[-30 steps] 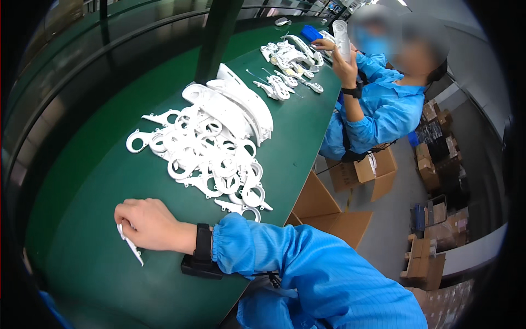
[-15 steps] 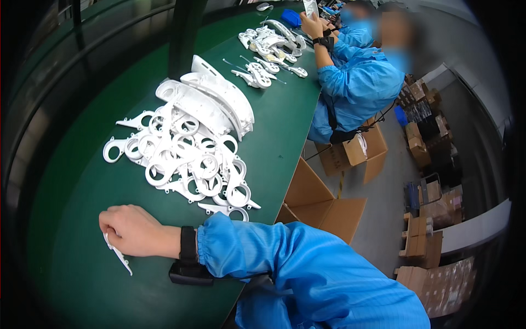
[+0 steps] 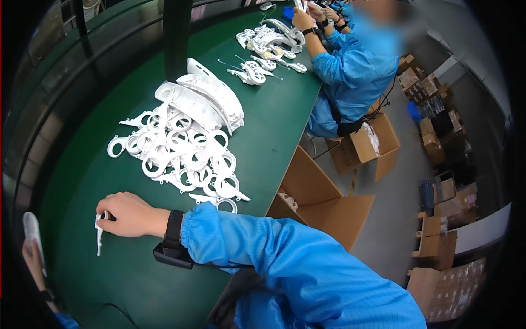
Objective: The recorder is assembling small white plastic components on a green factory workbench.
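Observation:
My right hand [image 3: 133, 215] is closed, pinching a slim white plastic part [image 3: 99, 241] that hangs down over the green table [image 3: 268, 148]. Most of that part hides behind the fingers. At the far left rim, my left hand [image 3: 34, 264] is partly in sight, holding an elongated white plastic piece [image 3: 33, 233] upright. Beyond my right hand lies a pile of white ring-shaped plastic parts with pointed arms [image 3: 186, 156]. Larger curved white plastic shells [image 3: 200, 101] are stacked against its far side.
An open cardboard box [image 3: 323, 192] with white pieces inside stands beside the table's right edge. Farther along, a co-worker in a blue smock [image 3: 356, 82] handles a white part near another white pile [image 3: 268, 46]. A dark post [image 3: 176, 41] rises behind the shells. Cartons [image 3: 446, 290] line the floor at right.
My left hand has come into view at the left rim with a white piece. My right hand has shifted slightly up and left, and its part now hangs straighter. The view has turned slightly.

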A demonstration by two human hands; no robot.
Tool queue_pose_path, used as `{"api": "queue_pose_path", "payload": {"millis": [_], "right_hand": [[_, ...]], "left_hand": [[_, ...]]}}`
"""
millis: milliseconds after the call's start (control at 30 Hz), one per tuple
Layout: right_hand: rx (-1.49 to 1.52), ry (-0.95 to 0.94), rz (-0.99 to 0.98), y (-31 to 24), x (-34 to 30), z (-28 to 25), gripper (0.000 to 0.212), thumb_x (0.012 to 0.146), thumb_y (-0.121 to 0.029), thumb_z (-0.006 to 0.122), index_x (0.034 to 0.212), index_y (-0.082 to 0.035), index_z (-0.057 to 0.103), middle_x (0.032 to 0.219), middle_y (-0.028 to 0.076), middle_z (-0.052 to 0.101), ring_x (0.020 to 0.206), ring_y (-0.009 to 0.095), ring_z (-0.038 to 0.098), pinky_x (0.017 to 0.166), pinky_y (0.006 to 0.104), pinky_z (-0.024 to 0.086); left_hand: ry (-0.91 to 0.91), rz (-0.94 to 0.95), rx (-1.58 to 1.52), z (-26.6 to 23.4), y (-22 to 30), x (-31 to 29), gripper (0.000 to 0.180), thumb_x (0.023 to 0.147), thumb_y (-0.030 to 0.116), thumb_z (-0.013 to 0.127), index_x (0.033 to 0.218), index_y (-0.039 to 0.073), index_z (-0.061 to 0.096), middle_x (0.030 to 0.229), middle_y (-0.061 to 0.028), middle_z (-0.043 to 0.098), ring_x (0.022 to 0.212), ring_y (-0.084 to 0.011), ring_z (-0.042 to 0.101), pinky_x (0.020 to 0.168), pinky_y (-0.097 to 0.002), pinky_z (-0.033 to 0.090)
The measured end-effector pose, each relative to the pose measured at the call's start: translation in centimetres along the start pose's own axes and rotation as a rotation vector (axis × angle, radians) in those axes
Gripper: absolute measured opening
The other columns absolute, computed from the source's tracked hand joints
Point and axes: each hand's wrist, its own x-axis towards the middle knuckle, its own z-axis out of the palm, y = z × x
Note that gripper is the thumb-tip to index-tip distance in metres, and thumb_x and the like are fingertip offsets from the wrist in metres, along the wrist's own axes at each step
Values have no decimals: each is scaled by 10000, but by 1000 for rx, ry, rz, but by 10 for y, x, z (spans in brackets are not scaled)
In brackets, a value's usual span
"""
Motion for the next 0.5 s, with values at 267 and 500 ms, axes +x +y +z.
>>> {"api": "queue_pose_path", "payload": {"millis": [267,500], "right_hand": [[-281,27,-200,0,1,-14,213,709,-250,670,805,-68,724,777,185,670,758,358,656,705,438,532],[-457,-37,-18,-3,-6,-47,376,809,-370,719,941,-18,717,735,123,675,649,257,641,601,331,483]], "left_hand": [[-229,-16,125,88,217,-157,457,856,363,645,648,-35,564,554,-104,512,556,-160,482,502,-392,376],[-292,-131,352,114,277,-186,658,931,570,450,667,-3,634,559,-157,551,555,-309,556,532,-418,399]]}}
